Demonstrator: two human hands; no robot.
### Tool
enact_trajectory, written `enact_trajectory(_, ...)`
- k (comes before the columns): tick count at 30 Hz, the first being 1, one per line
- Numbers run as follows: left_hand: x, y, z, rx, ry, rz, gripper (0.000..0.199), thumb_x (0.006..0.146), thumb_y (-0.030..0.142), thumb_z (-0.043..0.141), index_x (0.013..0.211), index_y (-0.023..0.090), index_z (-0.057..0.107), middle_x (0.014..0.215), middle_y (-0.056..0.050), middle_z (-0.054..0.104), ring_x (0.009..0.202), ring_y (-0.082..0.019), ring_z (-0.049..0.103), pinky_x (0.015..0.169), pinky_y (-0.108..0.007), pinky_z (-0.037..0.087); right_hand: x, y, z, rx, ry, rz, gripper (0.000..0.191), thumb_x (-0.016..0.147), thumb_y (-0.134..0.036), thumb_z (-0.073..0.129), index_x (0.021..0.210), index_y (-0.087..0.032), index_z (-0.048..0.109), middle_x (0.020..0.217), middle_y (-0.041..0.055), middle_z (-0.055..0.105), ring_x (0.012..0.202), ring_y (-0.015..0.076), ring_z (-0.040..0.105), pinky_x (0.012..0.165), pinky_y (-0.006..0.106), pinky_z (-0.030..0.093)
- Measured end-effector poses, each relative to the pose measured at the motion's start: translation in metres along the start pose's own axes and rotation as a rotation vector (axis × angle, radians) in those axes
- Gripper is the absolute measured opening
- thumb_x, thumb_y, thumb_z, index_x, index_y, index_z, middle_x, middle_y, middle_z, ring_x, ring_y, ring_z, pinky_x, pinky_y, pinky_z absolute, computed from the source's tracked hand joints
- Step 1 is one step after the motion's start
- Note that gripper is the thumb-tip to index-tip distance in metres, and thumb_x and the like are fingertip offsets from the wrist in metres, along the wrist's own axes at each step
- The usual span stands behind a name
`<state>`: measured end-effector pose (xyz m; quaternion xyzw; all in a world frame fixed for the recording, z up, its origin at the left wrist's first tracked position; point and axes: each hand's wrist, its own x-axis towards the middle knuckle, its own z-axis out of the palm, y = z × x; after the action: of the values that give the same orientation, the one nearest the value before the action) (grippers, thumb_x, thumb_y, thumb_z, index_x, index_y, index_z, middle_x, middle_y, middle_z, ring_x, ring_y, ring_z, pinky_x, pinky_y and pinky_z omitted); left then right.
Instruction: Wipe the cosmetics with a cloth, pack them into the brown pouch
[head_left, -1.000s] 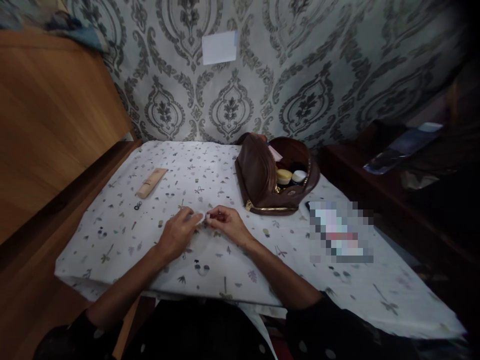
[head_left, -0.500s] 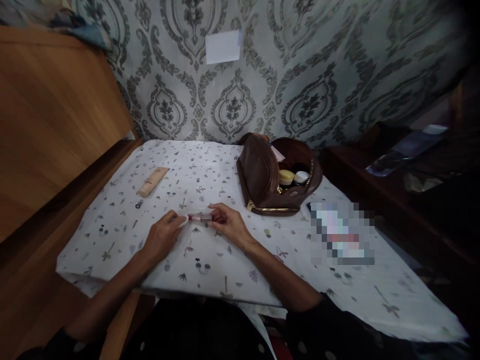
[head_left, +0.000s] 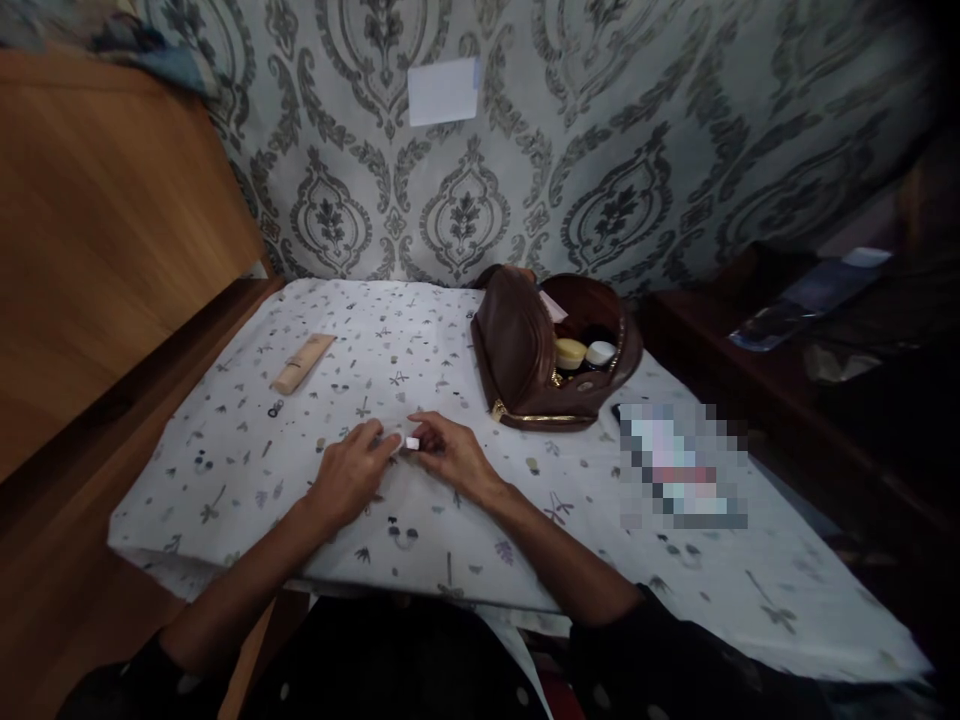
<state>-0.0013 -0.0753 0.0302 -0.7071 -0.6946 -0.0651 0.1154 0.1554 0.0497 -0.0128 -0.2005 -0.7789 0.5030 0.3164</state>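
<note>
My right hand (head_left: 450, 455) is closed in a pinch, and a small white-ended piece (head_left: 412, 443) shows at its fingertips. My left hand (head_left: 351, 470) is just left of it, its fingers drawn together near a whitish, see-through bit whose shape is hard to make out. Both hands are low over the patterned white cloth (head_left: 442, 530). A beige tube (head_left: 303, 364) lies on the cloth beyond my left hand. Beyond my right hand stands an open brown bag (head_left: 517, 350) holding a yellow-lidded jar (head_left: 570, 352) and a white-lidded one (head_left: 601, 353).
A blurred-out phone-like object (head_left: 679, 465) lies on the cloth at the right. Farther right, a clear plastic bottle (head_left: 814, 295) rests on a dark surface. Wooden furniture (head_left: 112, 220) stands at the left. A patterned curtain (head_left: 465, 210) hangs behind the table.
My left hand has moved right, closer to my right hand. The slim clear and red tube between the hands no longer shows; a white end is visible at my right fingertips.
</note>
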Motion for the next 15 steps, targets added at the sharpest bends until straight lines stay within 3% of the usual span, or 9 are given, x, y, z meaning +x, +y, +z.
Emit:
enact_trajectory(6, -0.015, -0.025, 0.001, -0.069, 0.046, -0.103, 0.029, 0.094, 0.014, 0.05, 0.116, 0.025, 0.064, 0.101, -0.005, 0.062, 0.087, -0.017, 0.062, 0.064, -0.024, 0.051, 0.002, -0.008, -0.004, -0.151, -0.031, -0.002, 0.022, 0.074, -0.008, 0.068, 0.093, -0.02, 0.072, 0.088, 0.0021, 0.061, 0.073, 0.0134, 0.06, 0.068, 0.027, 0.051)
enact_trajectory(10, -0.018, -0.024, 0.003, -0.097, 0.092, -0.116, 0.028, 0.093, 0.014, 0.051, 0.114, 0.025, 0.065, 0.098, -0.004, 0.062, 0.083, -0.016, 0.062, 0.063, -0.023, 0.05, 0.002, -0.011, -0.006, -0.172, -0.058, 0.008, 0.021, 0.076, -0.011, 0.071, 0.095, -0.02, 0.073, 0.092, 0.0026, 0.061, 0.074, 0.0132, 0.061, 0.069, 0.027, 0.051)
enact_trajectory(15, -0.022, -0.021, 0.004, -0.1, 0.089, -0.128, 0.03, 0.091, 0.011, 0.05, 0.114, 0.025, 0.065, 0.1, -0.004, 0.063, 0.084, -0.015, 0.062, 0.064, -0.023, 0.049, 0.001, -0.009, -0.006, -0.297, -0.027, -0.017, 0.016, 0.085, -0.029, 0.07, 0.097, -0.019, 0.073, 0.097, 0.0058, 0.062, 0.083, 0.0163, 0.06, 0.075, 0.03, 0.05)
